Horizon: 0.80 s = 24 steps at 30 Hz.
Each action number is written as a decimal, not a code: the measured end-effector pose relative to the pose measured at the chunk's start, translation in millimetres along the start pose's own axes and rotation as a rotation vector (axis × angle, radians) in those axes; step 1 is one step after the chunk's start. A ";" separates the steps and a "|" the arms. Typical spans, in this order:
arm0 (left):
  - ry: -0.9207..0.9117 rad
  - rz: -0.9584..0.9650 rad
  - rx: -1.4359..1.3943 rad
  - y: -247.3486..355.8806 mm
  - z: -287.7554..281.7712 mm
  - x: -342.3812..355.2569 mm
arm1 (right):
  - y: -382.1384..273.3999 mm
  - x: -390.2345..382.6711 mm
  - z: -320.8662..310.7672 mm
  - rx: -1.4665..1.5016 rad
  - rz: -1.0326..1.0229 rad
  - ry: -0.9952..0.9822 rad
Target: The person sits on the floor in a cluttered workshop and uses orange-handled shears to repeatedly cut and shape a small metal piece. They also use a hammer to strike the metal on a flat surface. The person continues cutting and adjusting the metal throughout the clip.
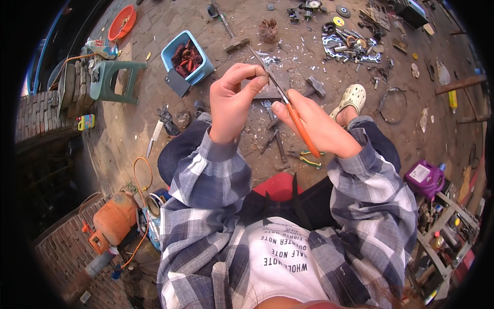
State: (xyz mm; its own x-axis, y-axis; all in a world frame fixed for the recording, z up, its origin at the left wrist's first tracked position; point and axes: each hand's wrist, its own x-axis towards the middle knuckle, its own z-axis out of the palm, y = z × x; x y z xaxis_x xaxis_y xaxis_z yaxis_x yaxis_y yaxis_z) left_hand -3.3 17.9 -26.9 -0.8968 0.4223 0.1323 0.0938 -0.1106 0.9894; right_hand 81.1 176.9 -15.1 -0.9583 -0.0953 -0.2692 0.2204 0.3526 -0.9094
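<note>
My right hand (324, 126) grips the orange handle of a long, narrow file (299, 129); its dark metal blade slants up and to the left. My left hand (231, 100) is raised beside the blade, thumb and forefinger pinched together. Whatever sits in that pinch is too small to make out. Below the hands on the ground lie a hammer (315, 86) with a dark head and pliers (309, 159) with yellow-green handles. Farther off rests a long-handled hammer (236, 45).
A blue bin (205, 72) with dark red contents and a green stool (116, 67) stand left. A knife (154, 138) lies by my left leg. Metal parts (350, 45) are heaped far right. An orange gas cylinder (114, 221) is near left, a purple jug (426, 177) right.
</note>
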 end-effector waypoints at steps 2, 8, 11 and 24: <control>0.006 -0.106 -0.135 -2.4 3.0 -1.3 | 1.4 -1.0 -1.7 0.051 0.000 -0.017; 0.049 -0.205 -0.292 -2.9 8.4 -1.9 | 12.2 1.8 6.6 -0.227 -0.240 0.324; 0.058 -0.178 -0.270 -5.0 10.9 -1.6 | 12.2 1.8 5.5 -0.348 -0.267 0.401; 0.090 0.018 -0.049 -8.3 15.8 -5.2 | 10.8 -0.2 10.0 -0.320 -0.233 0.392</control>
State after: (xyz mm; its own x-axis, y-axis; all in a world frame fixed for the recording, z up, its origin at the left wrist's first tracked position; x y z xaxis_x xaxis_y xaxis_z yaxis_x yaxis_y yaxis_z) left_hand 7.4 30.9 -34.9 -0.9307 0.3373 0.1416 0.0907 -0.1620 0.9826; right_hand 85.5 171.4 -28.1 -0.9845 0.1272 0.1205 -0.0126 0.6347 -0.7727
